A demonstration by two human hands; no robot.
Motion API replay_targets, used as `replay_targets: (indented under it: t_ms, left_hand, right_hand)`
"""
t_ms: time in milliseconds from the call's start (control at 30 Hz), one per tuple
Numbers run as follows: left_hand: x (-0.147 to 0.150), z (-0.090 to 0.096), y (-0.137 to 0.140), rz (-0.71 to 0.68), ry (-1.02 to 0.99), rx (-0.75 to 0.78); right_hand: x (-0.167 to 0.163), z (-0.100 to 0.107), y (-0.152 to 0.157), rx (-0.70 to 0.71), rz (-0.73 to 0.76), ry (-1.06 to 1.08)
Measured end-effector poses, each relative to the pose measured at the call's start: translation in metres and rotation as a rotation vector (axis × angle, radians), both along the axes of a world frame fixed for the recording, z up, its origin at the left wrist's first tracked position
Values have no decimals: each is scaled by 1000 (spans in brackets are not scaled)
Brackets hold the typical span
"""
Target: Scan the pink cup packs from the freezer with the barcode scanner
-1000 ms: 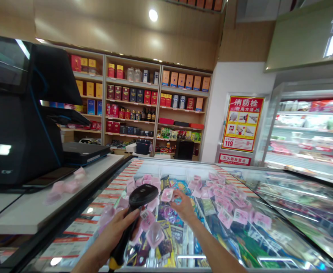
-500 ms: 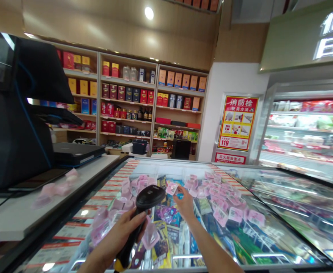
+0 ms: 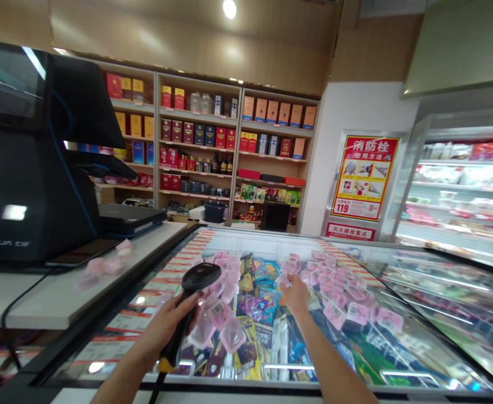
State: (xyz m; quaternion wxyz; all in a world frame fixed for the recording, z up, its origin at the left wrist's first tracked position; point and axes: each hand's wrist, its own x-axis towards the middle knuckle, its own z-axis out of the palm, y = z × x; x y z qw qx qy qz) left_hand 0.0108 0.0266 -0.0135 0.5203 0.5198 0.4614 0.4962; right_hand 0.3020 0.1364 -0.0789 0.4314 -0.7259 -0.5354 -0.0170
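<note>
My left hand [image 3: 171, 321] is wrapped round the handle of a black barcode scanner [image 3: 201, 276], its head pointing up and forward. The scanner hovers over the left group of small pink plastic cups [image 3: 233, 335], some with barcode labels. My right hand [image 3: 297, 295] reaches further out, fingers pinched at a pink cup [image 3: 283, 278] beside the right group of pink cups [image 3: 334, 285]. Fingers partly hide that cup. Both groups lie on the glass top of a chest freezer [image 3: 217, 235], with colourful food packets [image 3: 246, 342] visible through the glass.
A black checkout terminal [image 3: 31, 185] stands on a white counter [image 3: 31, 306] at the left, near a few more pink cups [image 3: 103, 266]. Behind are shelves of boxed goods [image 3: 196, 134], a red fire-hydrant poster [image 3: 361, 178] and a lit refrigerated display [image 3: 461, 196].
My right hand has moved right with the pink cup, from near the scanner head to the right group. The scanner has moved left and slightly toward me. The view has shifted slightly.
</note>
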Motion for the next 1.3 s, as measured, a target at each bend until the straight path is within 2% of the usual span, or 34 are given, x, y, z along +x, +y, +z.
replay_targets:
  t_ms: [67,133,167,267,300,367,400,467,567,800,900,1000,1067,1167,1233,1300]
  left_hand:
    - [-11,-4,0,20,2,-7]
    - [-18,-8,-1,40,-11,-23]
    - [-20,-9,-2,47,-19,-34]
    - [-24,-10,-5,72,-34,-50]
    - [-24,-10,-6,87,-47,-49]
    - [-23,-9,-8,129,-97,-52]
    - [-23,-8,-9,147,-124,-56]
    - [-20,-9,-10,139,-148,-67]
    - [-12,-15,-10,73,-177,-87]
    - [4,-22,4,-20,-278,-82]
    - [7,-17,13,28,-216,-33]
    - [8,-10,16,34,-151,-21]
    - [8,-7,13,6,-139,-18]
    - [10,-2,3,1,-138,-35]
    - [11,0,-4,-8,-138,-54]
    - [13,2,-10,-40,-144,-61]
  right_hand:
    - [-3,7,-3,26,-50,-21]
    - [-17,15,-12,79,13,-46]
    - [-27,18,-19,108,101,-56]
    - [-67,21,-50,125,568,-123]
    - [-81,20,-61,139,678,-192]
    - [-104,15,-79,153,857,-378]
    - [-113,12,-84,130,894,-444]
    - [-123,7,-86,73,892,-523]
    - [-127,2,-70,37,804,-548]
    - [-130,3,-27,123,708,-500]
    - [-131,5,-22,165,690,-453]
    - [-124,7,-25,187,585,-380]
    - [-115,8,-28,124,557,-302]
    - [-96,9,-28,2,643,-118]
    - [-81,10,-22,-2,639,132]
    - [-65,12,-13,-1,619,502]
